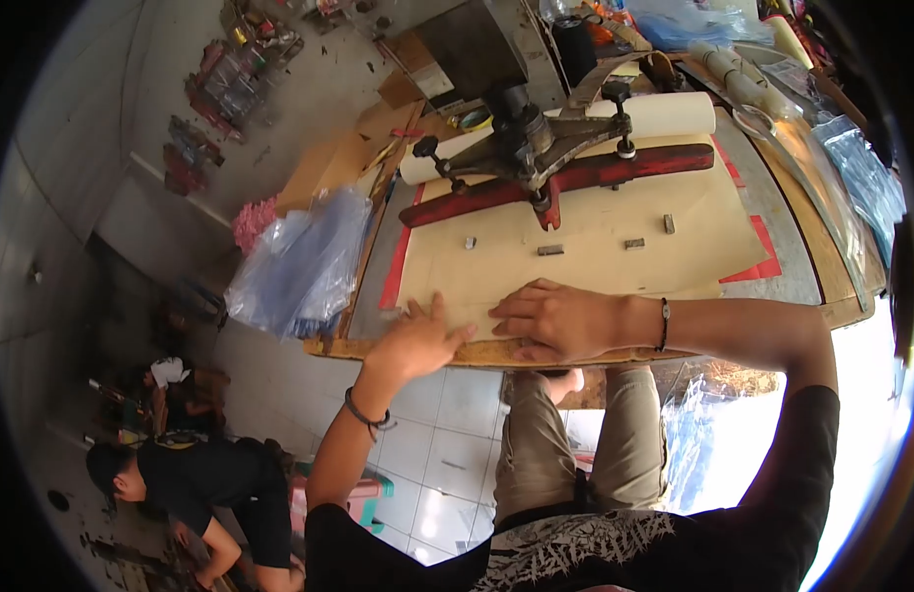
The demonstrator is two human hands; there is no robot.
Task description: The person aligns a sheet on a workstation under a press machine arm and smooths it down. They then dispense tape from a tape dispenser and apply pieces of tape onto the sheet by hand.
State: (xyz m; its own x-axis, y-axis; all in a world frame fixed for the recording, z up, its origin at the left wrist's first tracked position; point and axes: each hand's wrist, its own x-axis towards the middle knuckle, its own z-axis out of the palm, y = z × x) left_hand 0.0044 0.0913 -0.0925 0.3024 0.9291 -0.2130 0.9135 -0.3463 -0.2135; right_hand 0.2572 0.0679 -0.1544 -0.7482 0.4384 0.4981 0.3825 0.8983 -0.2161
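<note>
A cream sheet lies over the metal bed of a press-like machine, with red strips showing at its edges. My left hand rests on the sheet's near left part, fingers spread. To its right, my right hand lies palm down on the near edge, fingers pointing left and apart. Neither hand holds anything visible. Beyond them, several small metal blocks sit on the sheet. Above it hangs a red bar with black knobs on its arms.
A white roll lies behind the red bar. Clear plastic bags hang at the left of the table; more plastic and a curved metal strip lie at the right. Another person bends over at lower left.
</note>
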